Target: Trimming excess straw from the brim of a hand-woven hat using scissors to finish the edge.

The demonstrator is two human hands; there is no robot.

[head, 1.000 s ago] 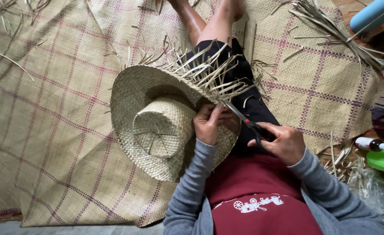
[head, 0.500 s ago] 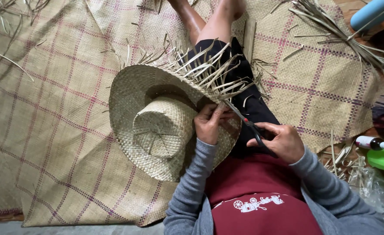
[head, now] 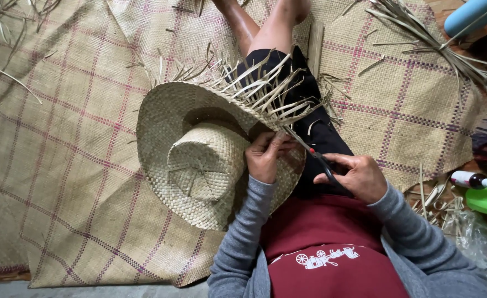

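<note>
Closest to the camera, a seated person's grey sleeves reach forward over a dark red shirt. Their right hand is closed around the handles of black scissors, blades pointing at the brim of a woven straw hat resting in their lap. Their left hand pinches the brim edge just beside the blade tips. Beyond, loose untrimmed strands fan out from the far brim over a checked woven mat.
</note>
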